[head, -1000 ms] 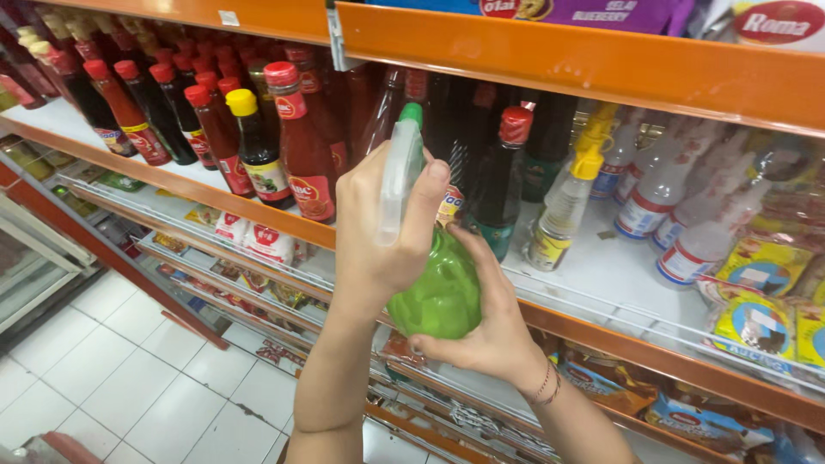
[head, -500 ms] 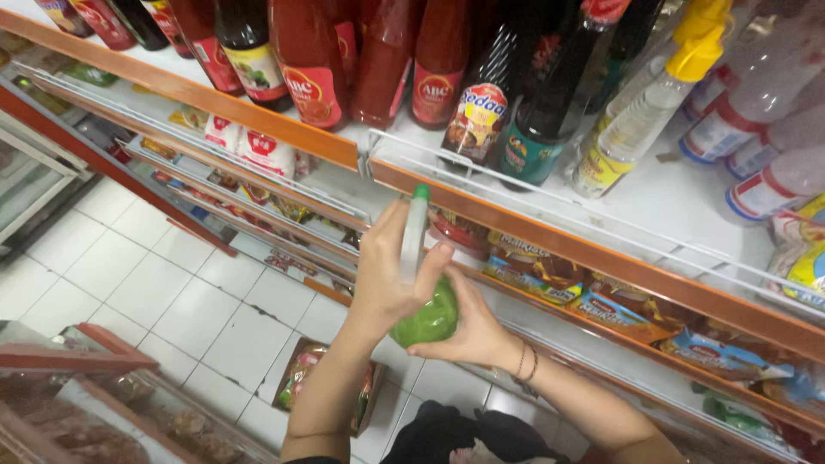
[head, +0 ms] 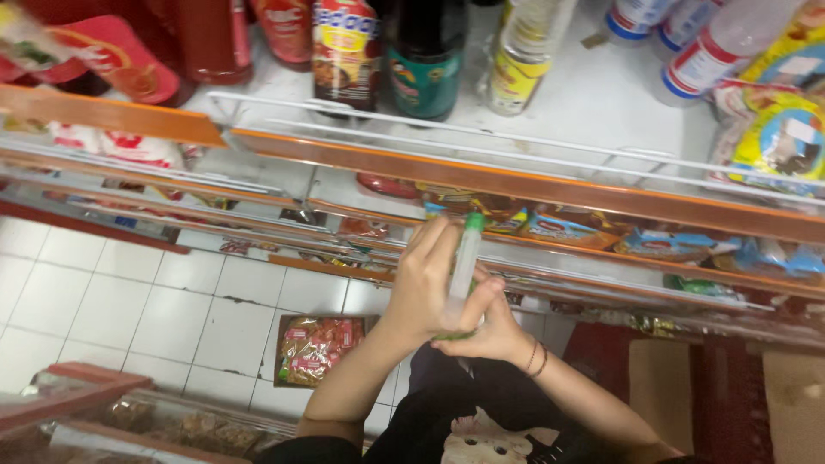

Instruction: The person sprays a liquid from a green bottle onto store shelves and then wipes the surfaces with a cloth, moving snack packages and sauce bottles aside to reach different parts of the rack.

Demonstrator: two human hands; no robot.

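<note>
A clear squeeze bottle with a green cap point(head: 465, 258) and green contents is held upright in front of orange shop shelves. My left hand point(head: 424, 288) wraps around its neck and upper body. My right hand point(head: 483, 325), with thin bracelets at the wrist, cups the bottle's base from below and the right. Most of the green lower part is hidden behind my fingers. Both hands are low, level with the lower shelves.
Sauce bottles point(head: 425, 51) stand on the white upper shelf behind a wire rail point(head: 481, 133). Snack packets point(head: 679, 245) fill the shelves below. A packet point(head: 314, 348) lies on the white tiled floor. A basket of goods point(head: 129, 412) sits at the bottom left.
My hands and the bottle have come down from the sauce-bottle shelf to the lower shelves. The view has tilted down towards the floor. The grip on the bottle is the same.
</note>
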